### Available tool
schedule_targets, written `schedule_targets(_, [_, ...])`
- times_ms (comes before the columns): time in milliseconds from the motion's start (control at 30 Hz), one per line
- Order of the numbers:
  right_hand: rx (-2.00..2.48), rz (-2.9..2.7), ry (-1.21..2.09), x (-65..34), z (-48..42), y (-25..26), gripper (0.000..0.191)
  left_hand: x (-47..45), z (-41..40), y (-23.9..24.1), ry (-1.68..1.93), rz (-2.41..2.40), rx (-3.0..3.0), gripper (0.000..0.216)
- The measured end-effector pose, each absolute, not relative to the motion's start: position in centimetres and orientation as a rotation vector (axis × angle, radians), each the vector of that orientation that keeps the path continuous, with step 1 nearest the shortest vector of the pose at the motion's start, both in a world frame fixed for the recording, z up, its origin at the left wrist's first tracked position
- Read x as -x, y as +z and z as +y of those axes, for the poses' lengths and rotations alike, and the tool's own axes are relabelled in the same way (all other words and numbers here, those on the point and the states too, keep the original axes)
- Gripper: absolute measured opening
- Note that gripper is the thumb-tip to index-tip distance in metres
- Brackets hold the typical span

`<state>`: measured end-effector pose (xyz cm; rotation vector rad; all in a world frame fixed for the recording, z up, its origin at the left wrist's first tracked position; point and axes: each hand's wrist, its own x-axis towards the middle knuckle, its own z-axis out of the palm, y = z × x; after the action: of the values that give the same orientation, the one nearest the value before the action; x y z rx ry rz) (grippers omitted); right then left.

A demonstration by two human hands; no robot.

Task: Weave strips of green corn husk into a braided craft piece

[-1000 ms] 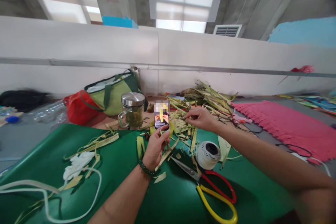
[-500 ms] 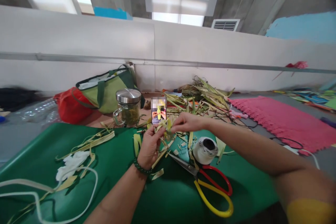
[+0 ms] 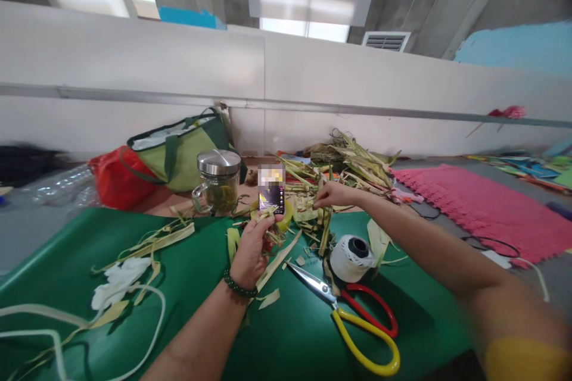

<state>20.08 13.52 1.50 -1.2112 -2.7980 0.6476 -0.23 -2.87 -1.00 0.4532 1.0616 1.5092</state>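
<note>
My left hand (image 3: 251, 247), a green bead bracelet at its wrist, is closed around a small bundle of corn husk strips (image 3: 273, 232). Right behind it a phone (image 3: 271, 193) stands upright with its screen lit. A yellow ring, perhaps a tape roll (image 3: 287, 217), shows beside the phone's lower edge. My right hand (image 3: 336, 193) is pinched over loose pale husks to the right; what its fingertips hold is too small to tell. Nearer to me lie scissors (image 3: 333, 294) with one red and one yellow handle, blades partly apart, touching a spool of white thread (image 3: 351, 258).
A glass mug with a metal lid (image 3: 218, 181) stands left of the phone, before a green bag (image 3: 179, 149) and a red bag (image 3: 120, 178). A husk pile (image 3: 353, 158) lies at the back. White tissue (image 3: 118, 280) and a white cable (image 3: 161, 321) are on the green mat (image 3: 192, 286).
My right hand has moved away from my left hand, to the right and slightly up, over the loose husks. The phone's screen picture has changed. My left hand keeps its hold.
</note>
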Motion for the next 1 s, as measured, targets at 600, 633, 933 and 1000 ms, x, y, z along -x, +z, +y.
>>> schedule_targets(600, [0.646,-2.701,1.281,-16.3,7.7,5.1,0.046,-0.9,-3.1,-1.4,1.394,0.811,-0.561,0.043])
schedule_targets(633, [0.636,-2.738,1.215,-16.1,7.8,5.1,0.046,-0.9,-3.1,-1.4,1.417,0.816,-0.555,0.041])
schedule_targets(933, [1.478,-3.111,0.09,-18.7,11.8,1.0,0.029,0.3,-2.8,-0.4,1.677,0.876,-0.363,0.026])
schedule_targets(1000, [1.564,-3.074,0.015,-19.8,12.6,0.5,0.029,0.4,-2.9,-0.3,1.698,0.88,-0.345,0.022])
